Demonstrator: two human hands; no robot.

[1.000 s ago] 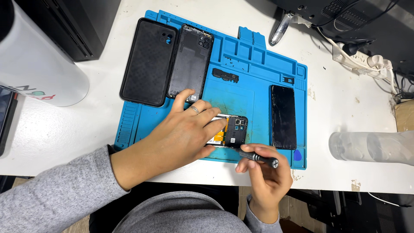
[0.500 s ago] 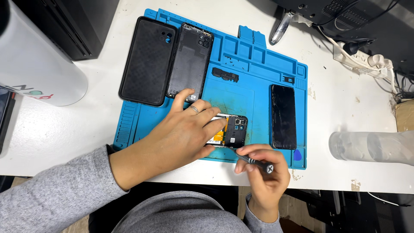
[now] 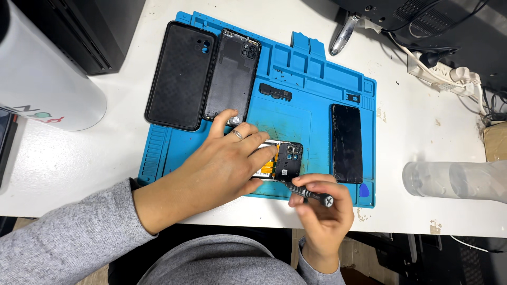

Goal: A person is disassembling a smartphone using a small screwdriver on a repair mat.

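- Two hands work over a blue repair mat [image 3: 317, 95] lying on a white surface [image 3: 74, 158], seen from above
- At the far left a large white cylinder [image 3: 42, 79] lies on the surface, with a black box [image 3: 95, 26] behind it
- On the mat's left part lie a black phone case [image 3: 179, 74] and, just beside it on the right, a dark phone back cover [image 3: 231, 74], both inner side up
- The left hand [image 3: 222, 169], in a grey sleeve [image 3: 63, 243] and with a ring on one finger, lies flat and spread over the opened phone [image 3: 282, 161], pressing it down on the mat; it grips nothing, and its fingertips reach the phone's middle
- The opened phone lies near the mat's front edge, its camera end and dark inner plate showing to the right of the fingers, an orange part peeping out under them
- A small black part [image 3: 275, 92] rests alone in a compartment behind the phone
- The right hand [image 3: 322, 211] is closed around a dark screwdriver [image 3: 309, 193], held slanted, its tip pointing at the phone's lower right corner; whether the tip touches cannot be told
- Right of the phone a black screen panel [image 3: 347, 142] lies on the mat, well apart from the hands
- A blue pick [image 3: 365, 192] sits at the mat's front right corner
- Far right, a clear plastic bottle [image 3: 454, 179] lies on its side, with a white power strip [image 3: 449, 71] and cables behind
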